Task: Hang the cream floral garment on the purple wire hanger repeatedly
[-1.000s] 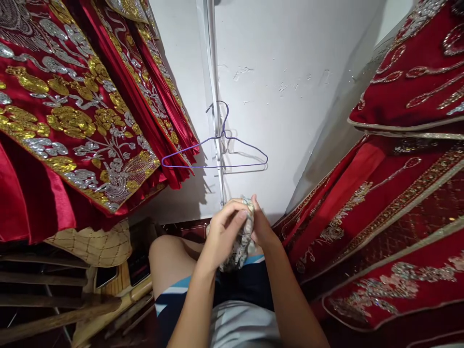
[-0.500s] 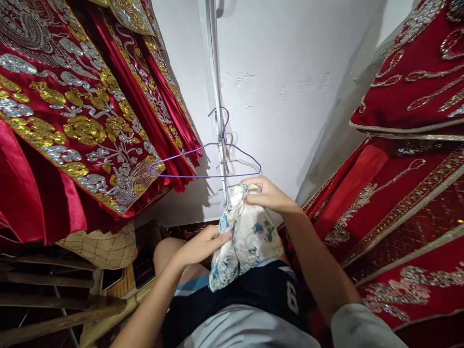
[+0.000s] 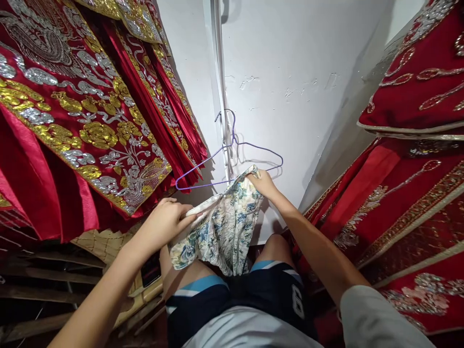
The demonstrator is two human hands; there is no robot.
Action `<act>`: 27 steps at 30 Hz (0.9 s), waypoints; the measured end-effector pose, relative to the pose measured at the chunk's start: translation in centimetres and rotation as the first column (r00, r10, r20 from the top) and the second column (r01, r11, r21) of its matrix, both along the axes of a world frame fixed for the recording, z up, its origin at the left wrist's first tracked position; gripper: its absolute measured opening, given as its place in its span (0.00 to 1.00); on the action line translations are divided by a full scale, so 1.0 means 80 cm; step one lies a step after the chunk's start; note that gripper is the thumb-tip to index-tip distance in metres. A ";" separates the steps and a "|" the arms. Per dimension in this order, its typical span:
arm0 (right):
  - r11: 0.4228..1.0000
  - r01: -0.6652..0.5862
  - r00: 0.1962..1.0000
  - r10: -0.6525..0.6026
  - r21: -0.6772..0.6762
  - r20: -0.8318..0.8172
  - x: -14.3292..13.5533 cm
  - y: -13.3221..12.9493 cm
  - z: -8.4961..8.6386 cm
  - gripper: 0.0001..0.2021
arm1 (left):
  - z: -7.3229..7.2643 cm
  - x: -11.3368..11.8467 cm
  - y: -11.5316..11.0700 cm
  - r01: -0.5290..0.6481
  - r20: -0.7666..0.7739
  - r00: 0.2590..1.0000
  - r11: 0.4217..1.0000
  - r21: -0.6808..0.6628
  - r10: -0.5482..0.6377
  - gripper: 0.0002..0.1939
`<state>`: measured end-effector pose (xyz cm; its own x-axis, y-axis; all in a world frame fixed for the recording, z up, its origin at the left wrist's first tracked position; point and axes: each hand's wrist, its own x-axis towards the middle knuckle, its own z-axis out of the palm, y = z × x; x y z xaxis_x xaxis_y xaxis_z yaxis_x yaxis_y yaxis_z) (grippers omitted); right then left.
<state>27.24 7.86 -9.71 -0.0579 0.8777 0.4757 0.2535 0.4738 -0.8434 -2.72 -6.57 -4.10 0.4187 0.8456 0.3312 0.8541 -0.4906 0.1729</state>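
A white floral garment [image 3: 224, 227] with blue, green and yellow print is stretched between my two hands above my lap. Its pale band-like upper edge faces me; whether it is shorts or a skirt I cannot tell. My left hand [image 3: 168, 220] is closed on the left end of that edge. At the other end, my right hand [image 3: 263, 184] grips the fabric, thumb over the edge. Just behind the garment, a purple wire hanger [image 3: 199, 186] hangs by its hook at a light metal upright [image 3: 219, 72]. The garment covers part of the hanger's lower bar.
Red garments with gold and silver sequins [image 3: 97, 135] hang at left. More beaded red garments [image 3: 409, 193] hang close on the right. A white wall [image 3: 282, 58] stands behind the hanger. Wooden slatted furniture [image 3: 47, 275] and a dark phone-like object [image 3: 151, 273] are at lower left.
The bunched floral garment has been spread wide, its upper edge now drawn out between my hands. My left hand moved left and up. The hanger has swung and appears shifted right.
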 end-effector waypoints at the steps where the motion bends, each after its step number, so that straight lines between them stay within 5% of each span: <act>1: 1.000 0.010 1.000 -0.010 0.026 0.010 0.008 -0.005 0.001 0.13 | -0.005 -0.007 0.006 -0.038 -0.043 0.998 0.997 0.064 0.041 0.20; 6: 0.998 0.002 0.999 -0.006 0.058 0.054 0.040 -0.034 0.011 0.14 | -0.017 -0.026 0.027 -0.237 0.005 0.971 0.963 0.131 0.239 0.16; 14: 1.000 -0.004 1.000 0.004 0.006 -0.002 0.018 -0.073 0.016 0.10 | 0.035 0.037 0.060 0.024 0.426 0.900 0.988 0.150 -0.087 0.13; 17: 0.994 0.070 0.997 -0.067 0.082 -0.037 0.020 -0.082 0.015 0.08 | 0.039 0.060 0.073 -0.007 0.492 0.864 0.976 0.219 -0.104 0.19; 22: 0.888 0.424 0.905 -0.423 0.178 -0.045 0.072 -0.061 0.024 0.39 | 0.036 0.064 0.083 -0.143 0.482 0.876 0.968 0.207 0.026 0.19; 24: 0.869 0.456 0.878 -0.475 0.189 0.064 0.093 -0.044 0.033 0.38 | 0.038 0.062 0.085 -0.140 0.458 0.888 0.967 0.212 0.028 0.18; 27: 0.903 0.379 0.895 -0.413 0.200 0.168 0.114 -0.029 0.050 0.23 | 0.044 0.055 0.088 -0.125 0.383 0.924 0.953 0.275 0.011 0.16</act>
<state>36.38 5.54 -5.67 0.1699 0.7619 0.6251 0.6040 0.4207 -0.6769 1.69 0.50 -0.61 0.1609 0.7105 0.6850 0.7878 -0.5105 0.3445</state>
